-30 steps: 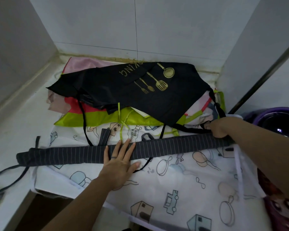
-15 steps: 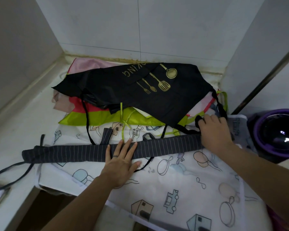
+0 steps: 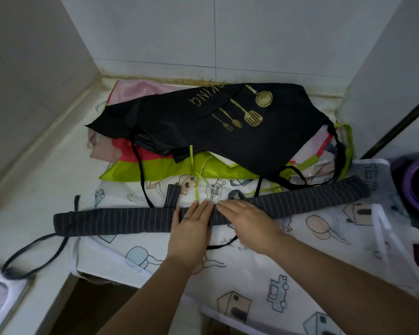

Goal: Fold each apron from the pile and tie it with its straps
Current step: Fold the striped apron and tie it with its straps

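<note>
The left hand and the right hand lie flat, side by side, on the middle of the striped grey apron. The grip of each is wide: fingers straight and pressed on the cloth, curled round nothing. The left fingers point away from the person and reach the far edge of the fold. The right fingers slant leftward, their tips just beside the left hand's. A dark ring shows on one left finger. Both forearms come up from the bottom edge of the view, the right one from further to the right.

The striped grey apron is folded into one long narrow band lying crosswise over a white printed apron with cartoon houses, cars and pans. The words "Happy a free" can be read on it just beyond the fingertips. A dark strap loops off the band's left end onto the pale surface.

Behind the band sits the pile. On top is a black apron with gold utensils and upside-down gold letters, of which "KING" is legible. A lime-green apron and pink cloth lie under it. A purple basin stands at the right edge.
</note>
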`<state>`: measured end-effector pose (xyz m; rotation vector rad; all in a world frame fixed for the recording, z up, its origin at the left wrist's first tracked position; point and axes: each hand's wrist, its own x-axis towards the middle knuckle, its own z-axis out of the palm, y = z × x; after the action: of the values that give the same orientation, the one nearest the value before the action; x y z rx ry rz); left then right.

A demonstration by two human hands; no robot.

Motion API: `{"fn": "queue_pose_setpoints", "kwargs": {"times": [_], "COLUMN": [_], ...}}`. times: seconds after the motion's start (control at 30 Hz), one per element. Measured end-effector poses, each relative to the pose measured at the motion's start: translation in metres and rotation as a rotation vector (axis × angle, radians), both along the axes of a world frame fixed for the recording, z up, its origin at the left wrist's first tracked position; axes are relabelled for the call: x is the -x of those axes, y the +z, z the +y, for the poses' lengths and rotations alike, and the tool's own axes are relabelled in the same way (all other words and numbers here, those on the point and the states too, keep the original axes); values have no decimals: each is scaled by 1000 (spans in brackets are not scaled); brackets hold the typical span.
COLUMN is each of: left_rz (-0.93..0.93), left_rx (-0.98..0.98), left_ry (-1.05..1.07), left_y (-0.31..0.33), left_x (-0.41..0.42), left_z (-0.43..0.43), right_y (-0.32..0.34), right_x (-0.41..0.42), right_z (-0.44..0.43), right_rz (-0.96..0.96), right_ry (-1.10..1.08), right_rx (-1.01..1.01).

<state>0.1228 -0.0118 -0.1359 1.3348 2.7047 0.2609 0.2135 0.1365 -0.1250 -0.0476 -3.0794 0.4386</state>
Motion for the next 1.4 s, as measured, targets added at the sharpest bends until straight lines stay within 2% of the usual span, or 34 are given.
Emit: {"fn": "queue_pose_setpoints", "kwargs": {"times": [0.13,0.2,0.3,0.37,0.5,0.63,0.77,0.87,1.0,1.03,1.23,1.4], "left_rz": [-19,-97,-259,-337,-464,-602,-774,-838,-1023,-1078,-1388,-1475], "left_rx": [19,-125,-446,-637,-934,-1110,-1216,-1244,-1249,-1249,-1296,-1318], "left_ry": [87,193,325,347,318,320,371,372,412,362,296,376], "left_y": [1,13,53,92,180,253,301,321,329,339,346,350], "left_x": [13,14,18,24,41,45,43,41,36,29,23,17], "left_z": [4,10,18,28,46,53,53,50,51,52,56,63], "right_y": [-7,4,43,81,162,228,271,292,304,316,320,306], "right_x": [15,23,31,39,52,61,58,50,45,37,22,21], "right_z": [-2,-4,-6,-6,-8,-9,-6,-7,-9,-10,-24,-8], "right_rz": [162,216,319,405,538,643,585,578,566,603,526,609], "right_ry": [-92,-138,-228,-273,-348,-278,-255,-238,-215,-212,-301,-396], "right_rx": [-61,-41,10,39,230,371,401,350,194,135,-298,-435]}}
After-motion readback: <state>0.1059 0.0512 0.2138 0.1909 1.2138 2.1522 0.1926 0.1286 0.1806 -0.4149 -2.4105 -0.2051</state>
